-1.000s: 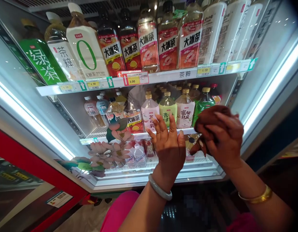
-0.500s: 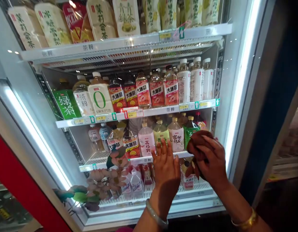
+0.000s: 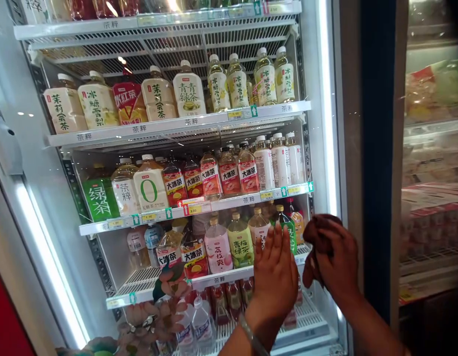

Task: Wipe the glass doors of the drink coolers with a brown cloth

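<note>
My right hand point(image 3: 342, 262) grips a crumpled brown cloth point(image 3: 313, 242) in front of the cooler, near the door's right side. To its left my left hand point(image 3: 275, 279) is raised with its fingers stretched out and holds nothing. Its palm faces the glass door point(image 3: 192, 326); the angle hides whether it touches. Behind the fingers are a pale pink bottle point(image 3: 258, 227) and a green-labelled bottle point(image 3: 288, 232), both partly covered. A jade-coloured bangle point(image 3: 247, 331) circles my left wrist.
Shelves of bottled tea fill the lit cooler, with price tags along a shelf edge point(image 3: 199, 206). A flower decal point(image 3: 151, 316) covers the lower left of the glass. Light strips point(image 3: 331, 113) run down both sides. Another cooler with packaged goods point(image 3: 433, 212) stands at right.
My view has tilted upward and turned right, so higher shelves and the right-hand cooler show more. Both hands have shifted right across the bottles, the cloth still in my right hand.
</note>
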Tool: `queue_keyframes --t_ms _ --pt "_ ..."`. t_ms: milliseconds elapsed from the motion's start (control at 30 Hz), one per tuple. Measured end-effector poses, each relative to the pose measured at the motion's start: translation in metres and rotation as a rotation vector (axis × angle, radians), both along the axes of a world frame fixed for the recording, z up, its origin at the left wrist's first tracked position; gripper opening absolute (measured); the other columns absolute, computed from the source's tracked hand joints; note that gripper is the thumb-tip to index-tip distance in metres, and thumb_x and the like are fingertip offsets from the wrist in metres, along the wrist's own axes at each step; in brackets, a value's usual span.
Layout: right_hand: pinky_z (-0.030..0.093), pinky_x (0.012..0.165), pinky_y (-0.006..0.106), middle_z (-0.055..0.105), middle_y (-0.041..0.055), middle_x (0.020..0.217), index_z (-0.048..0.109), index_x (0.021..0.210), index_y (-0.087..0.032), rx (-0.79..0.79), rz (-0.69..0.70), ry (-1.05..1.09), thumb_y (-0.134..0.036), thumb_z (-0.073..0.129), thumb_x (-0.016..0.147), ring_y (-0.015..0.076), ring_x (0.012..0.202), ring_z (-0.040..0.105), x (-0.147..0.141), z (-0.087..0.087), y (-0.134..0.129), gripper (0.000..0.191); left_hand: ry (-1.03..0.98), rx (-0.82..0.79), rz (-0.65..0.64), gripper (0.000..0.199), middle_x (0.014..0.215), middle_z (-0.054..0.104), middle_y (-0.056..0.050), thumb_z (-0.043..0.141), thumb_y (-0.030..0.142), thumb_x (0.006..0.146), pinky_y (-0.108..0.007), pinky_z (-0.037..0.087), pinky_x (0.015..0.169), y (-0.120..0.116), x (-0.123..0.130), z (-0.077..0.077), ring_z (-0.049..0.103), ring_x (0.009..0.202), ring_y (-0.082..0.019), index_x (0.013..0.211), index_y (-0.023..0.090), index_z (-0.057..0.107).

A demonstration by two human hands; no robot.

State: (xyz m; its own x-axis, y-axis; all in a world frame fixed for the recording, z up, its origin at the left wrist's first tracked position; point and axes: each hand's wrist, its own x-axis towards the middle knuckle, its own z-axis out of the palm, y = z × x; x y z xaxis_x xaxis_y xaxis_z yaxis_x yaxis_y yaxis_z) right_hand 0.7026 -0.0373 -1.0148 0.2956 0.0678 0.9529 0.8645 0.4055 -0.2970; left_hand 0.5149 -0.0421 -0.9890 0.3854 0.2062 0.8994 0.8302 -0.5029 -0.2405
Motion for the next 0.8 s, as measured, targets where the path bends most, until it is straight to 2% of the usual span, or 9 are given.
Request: queue_keyframes --t_ms 100,167,267,333,400,500,633,700,800 --pt "0.049 0.112 0.068 0.061 0.0119 0.142 0.065 0.122 -0.028 0.051 0.01 -0.015 -0.015 0.064 0.086 0.0383 0.134 0.059 -0.006 0.052 0.001 0.039 0.011 0.046 -0.035 0.073 0.172 0.034 -0.013 0.052 0.024 0.099 -0.047 0.013 0.138 0.01 0.019 0.038 0.021 0.165 -0.024 0.167 0.01 0.03" --pt "0.048 0.115 0.067 0.06 0.0122 0.144 0.063 0.126 -0.028 0.049 0.048 -0.121 -0.01 0.061 0.085 0.0368 0.136 0.058 -0.016 0.066 0.0 0.045 0.004 0.053 -0.026 0.073 0.172 0.034 -0.014 0.052 0.024 0.1 -0.048 0.015 0.138 0.016 0.028 0.053 0.022 0.165 -0.025 0.167 0.008 0.029" --pt "0.045 0.119 0.067 0.056 0.0136 0.15 0.06 0.134 -0.026 -0.003 0.084 -0.295 -0.01 0.057 0.086 0.0366 0.145 0.052 -0.017 0.05 -0.004 0.05 0.027 0.049 -0.014 0.073 0.173 0.031 -0.015 0.052 0.025 0.099 -0.049 0.017 0.137 0.021 0.03 0.054 0.019 0.165 -0.027 0.166 0.005 0.031" --pt "0.049 0.117 0.063 0.055 0.0127 0.152 0.06 0.133 -0.026 -0.022 0.082 -0.378 -0.009 0.057 0.087 0.0353 0.147 0.05 -0.003 0.032 -0.006 0.049 0.06 0.05 -0.02 0.071 0.174 0.029 -0.014 0.052 0.025 0.099 -0.05 0.015 0.137 0.02 0.028 0.047 0.016 0.166 -0.027 0.165 0.005 0.033" --pt "0.052 0.114 0.06 0.056 0.0115 0.151 0.062 0.129 -0.027 -0.017 0.06 -0.394 -0.009 0.059 0.088 0.0339 0.145 0.052 0.016 0.025 -0.006 0.045 0.084 0.053 -0.03 0.07 0.175 0.029 -0.013 0.05 0.024 0.1 -0.052 0.011 0.137 0.018 0.028 0.043 0.013 0.166 -0.025 0.165 0.007 0.033" --pt "0.049 0.114 0.064 0.056 0.013 0.15 0.063 0.129 -0.026 0.017 0.025 -0.229 -0.014 0.062 0.088 0.0356 0.142 0.054 0.033 0.047 0.0 0.042 0.099 0.035 -0.043 0.068 0.174 0.03 -0.011 0.047 0.023 0.101 -0.055 0.007 0.137 0.015 0.037 0.05 0.014 0.166 -0.024 0.165 0.007 0.032" --pt "0.042 0.121 0.067 0.055 0.0136 0.152 0.059 0.137 -0.027 0.061 0.051 -0.049 -0.014 0.062 0.085 0.0361 0.145 0.052 0.019 0.093 0.005 0.054 0.082 -0.031 -0.025 0.068 0.174 0.028 -0.015 0.047 0.026 0.102 -0.056 0.017 0.136 0.014 0.054 0.075 0.019 0.165 -0.027 0.165 0.004 0.032" --pt "0.043 0.123 0.064 0.056 0.0124 0.155 0.053 0.145 -0.028 0.053 0.132 -0.149 -0.011 0.059 0.084 0.0333 0.148 0.051 0.01 0.098 0.004 0.063 0.068 -0.054 -0.01 0.07 0.174 0.027 -0.016 0.048 0.025 0.101 -0.055 0.021 0.136 0.013 0.056 0.081 0.018 0.165 -0.028 0.165 0.004 0.031" --pt "0.047 0.122 0.06 0.056 0.0129 0.158 0.045 0.152 -0.026 0.02 0.218 -0.364 -0.008 0.057 0.084 0.0304 0.149 0.052 0.02 0.082 0.0 0.071 0.112 -0.043 -0.032 0.073 0.175 0.025 -0.018 0.051 0.024 0.1 -0.053 0.023 0.136 0.013 0.048 0.078 0.015 0.166 -0.029 0.166 0.003 0.028"
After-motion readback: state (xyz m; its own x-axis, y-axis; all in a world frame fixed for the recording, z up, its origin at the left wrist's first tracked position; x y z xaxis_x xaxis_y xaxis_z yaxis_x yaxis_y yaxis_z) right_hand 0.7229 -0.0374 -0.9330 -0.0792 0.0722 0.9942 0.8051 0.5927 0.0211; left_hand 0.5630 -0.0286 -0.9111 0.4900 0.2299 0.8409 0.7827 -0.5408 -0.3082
